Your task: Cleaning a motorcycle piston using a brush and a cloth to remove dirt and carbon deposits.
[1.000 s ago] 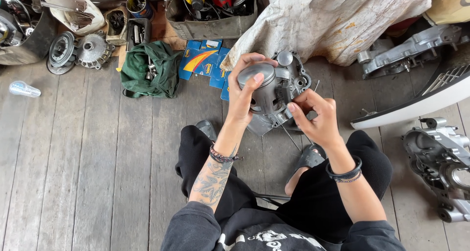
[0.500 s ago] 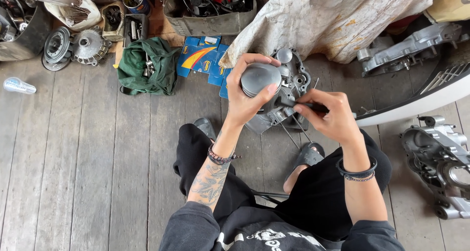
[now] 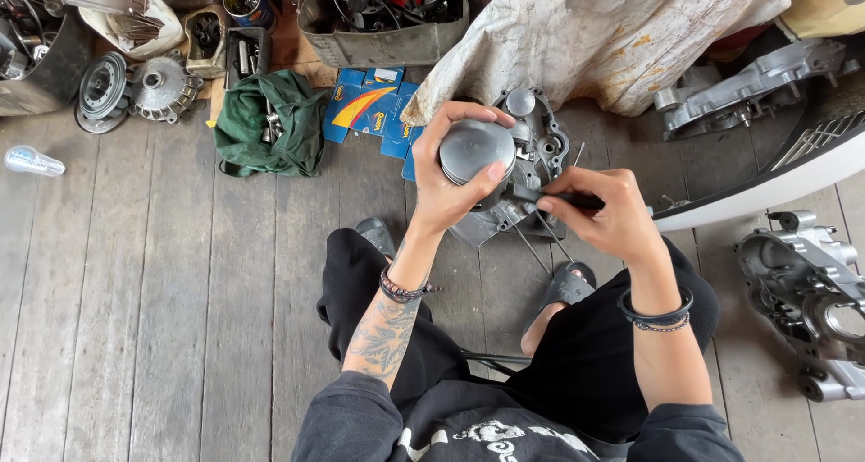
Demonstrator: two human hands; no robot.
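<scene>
While the person is seated over a weathered plank floor [image 3: 162, 318] with black-trousered legs drawn up, a round grey metal piston [image 3: 476, 151] is held up in the left hand [image 3: 446, 192], the grip of that hand being clamped around it with the thumb pressed against its lower right edge and the fingers curled over its top. The piston is kept raised in front of the chest, directly above a grey engine crankcase [image 3: 532, 169] that lies on the floor between the feet, long thin studs being seen to stick out of the casting toward the person. A slim black-handled tool [image 3: 572, 199] is pinched in the right hand [image 3: 608, 219], whose grip is closed on the handle, and its tip is pointed left, just beside the underside of the piston; whether the tip touches the metal cannot be told. Dark bracelets are worn on both wrists, and a tattoo is shown on the left forearm. A crumpled green cloth [image 3: 270, 124] with tools on it is spread to the left of some blue cardboard packets [image 3: 365, 110], and a stained pale tarpaulin [image 3: 595, 34] is draped over something behind the crankcase. Another bare aluminium engine casing [image 3: 802, 291] is laid well apart at the right edge, near a white curved panel [image 3: 775, 187].
</scene>
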